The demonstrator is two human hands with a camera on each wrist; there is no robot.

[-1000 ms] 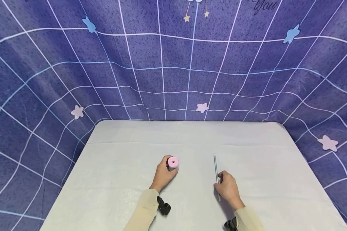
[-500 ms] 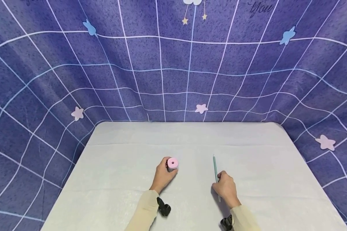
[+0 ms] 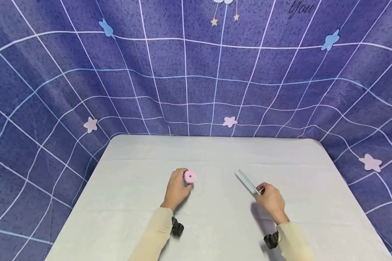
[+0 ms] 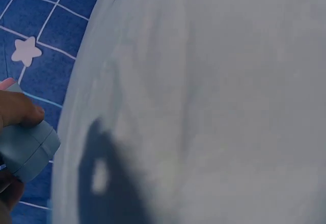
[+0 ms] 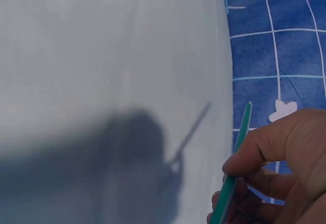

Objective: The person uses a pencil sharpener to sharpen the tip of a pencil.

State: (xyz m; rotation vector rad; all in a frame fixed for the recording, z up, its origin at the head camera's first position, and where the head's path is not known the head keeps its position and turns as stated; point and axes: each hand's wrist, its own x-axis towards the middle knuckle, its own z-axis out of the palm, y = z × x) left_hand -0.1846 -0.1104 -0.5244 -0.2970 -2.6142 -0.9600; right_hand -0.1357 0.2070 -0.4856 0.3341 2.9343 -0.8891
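My left hand (image 3: 176,190) grips a pencil sharpener (image 3: 190,176) with a pink top and a small dark hole in it. The sharpener's light blue body (image 4: 30,150) shows between thumb and fingers in the left wrist view. On the other side, my right hand (image 3: 272,201) pinches a slim teal pencil (image 3: 248,181) near its lower end, its far tip slanting up and to the left. Its shadow lies apart from it on the cloth. In the right wrist view the pencil (image 5: 244,124) runs between thumb and fingers; its lower end is cut off.
A white cloth covers the table (image 3: 209,152), with faint creases. Behind it and along both sides hangs a blue-purple curtain (image 3: 202,90) with a grid and stars. Each wrist wears a small black camera (image 3: 177,227).
My left hand has moved a little left and away with the sharpener. The right hand has moved right and away, and the pencil has swung from near upright in view to a leftward slant.
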